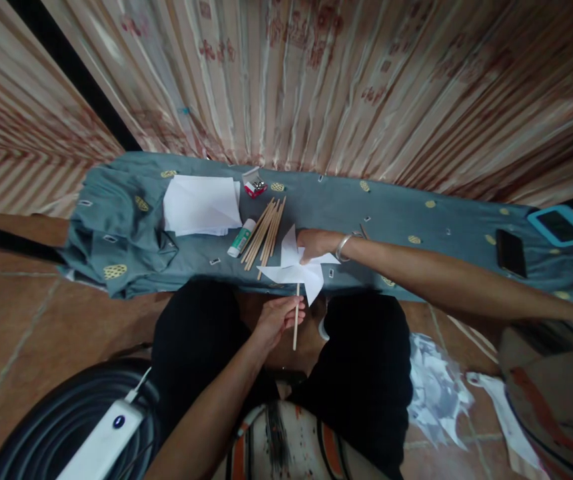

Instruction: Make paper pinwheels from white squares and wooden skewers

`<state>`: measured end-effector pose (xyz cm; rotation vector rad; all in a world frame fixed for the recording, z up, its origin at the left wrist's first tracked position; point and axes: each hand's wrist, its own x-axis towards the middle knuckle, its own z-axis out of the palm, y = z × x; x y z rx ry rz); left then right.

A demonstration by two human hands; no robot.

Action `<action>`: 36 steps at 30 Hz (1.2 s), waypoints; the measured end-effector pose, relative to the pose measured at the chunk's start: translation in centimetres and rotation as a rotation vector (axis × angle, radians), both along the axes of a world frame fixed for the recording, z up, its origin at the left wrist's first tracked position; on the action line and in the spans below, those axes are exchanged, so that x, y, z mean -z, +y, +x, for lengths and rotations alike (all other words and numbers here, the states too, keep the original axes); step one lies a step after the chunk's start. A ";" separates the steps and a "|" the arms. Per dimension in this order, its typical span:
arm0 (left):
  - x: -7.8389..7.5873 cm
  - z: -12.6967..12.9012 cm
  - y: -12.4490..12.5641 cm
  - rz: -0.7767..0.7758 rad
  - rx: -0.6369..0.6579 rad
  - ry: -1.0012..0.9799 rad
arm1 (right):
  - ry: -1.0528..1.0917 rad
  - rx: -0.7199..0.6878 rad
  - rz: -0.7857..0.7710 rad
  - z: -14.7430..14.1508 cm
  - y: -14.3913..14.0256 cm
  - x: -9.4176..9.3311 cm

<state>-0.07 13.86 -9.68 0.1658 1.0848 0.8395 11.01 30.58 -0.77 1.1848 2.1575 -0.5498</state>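
Note:
A white paper pinwheel (291, 275) with folded, pointed blades is at the front edge of the cloth-covered surface. Its thin wooden stick (295, 339) points down toward me, between my knees. My left hand (276, 319) is closed round this stick, a little below the blades. With bent fingers, my right hand (316, 244) grips the pinwheel near its middle; the paper partly hides the fingertips. Just left of the blades lies a loose bundle of wooden sticks (265, 233), beside a green and white glue stick (241, 239).
A stack of white paper (201, 205) lies left, near an opened small red box (254, 187) of metal pieces. A phone (511, 253) and a blue-framed device (561, 225) rest far right. Paper scraps in a plastic bag (436, 387) and a coiled black hose (31, 427) are below.

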 end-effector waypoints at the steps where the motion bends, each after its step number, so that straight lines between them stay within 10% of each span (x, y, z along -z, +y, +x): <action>1: 0.1 0.0 0.0 0.004 0.004 0.001 | 0.006 0.002 -0.003 0.1 0.1 0.1; 15: 0.4 0.0 0.2 0.028 0.023 -0.021 | 0.168 0.154 -0.042 1.2 0.4 1.1; 36: -4.7 -0.1 2.4 0.140 -0.018 -0.025 | 1.000 0.789 0.013 7.7 -0.6 0.4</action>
